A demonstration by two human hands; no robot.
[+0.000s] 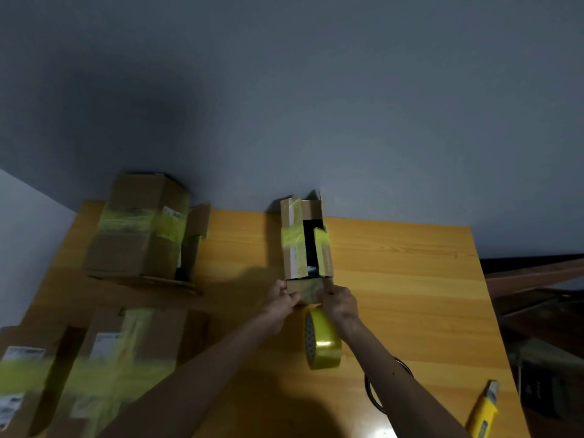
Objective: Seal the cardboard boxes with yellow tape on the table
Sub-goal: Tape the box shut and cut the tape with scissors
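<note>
- Cardboard comes first: the narrow cardboard box (292,248) lies lengthwise near the middle of the wooden table (410,279). Its far end points to the wall at 12 o'clock and its near end to the person at 6 o'clock.
- Its top flaps do not meet, and a dark gap runs between them. A band of yellow tape (292,237) crosses the flaps but breaks at that gap, so I judge this box not yet sealed.
- The left hand (279,303) grips the near end at its 7 o'clock corner, fingers curled round the edge. The right hand (339,301) grips the 5 o'clock corner the same way.
- Holding both corners looks meant to steady the box and square its end for taping. A glossy patch on that end face may be tape, but blur leaves it unsure.
- Both forearms reach in from 6 and 7 o'clock and converge on the box, backs of the hands turned upward.
- The tape roll (322,341) stands on edge at 6 o'clock from the box, just beside the right wrist, probably kept close for the next pull. Whether a strip runs from it to the box I cannot tell.
- A dark ring (371,393) lies at 5 o'clock, partly hidden under the right forearm.
- A yellow cutter (483,412) rests at 4 o'clock near the table's corner, well apart from the box but likely within reach for trimming.
- A large taped box (142,229) sits at 10 o'clock by the wall, and two more taped boxes (120,358) lie at 8 o'clock, blurred.
</note>
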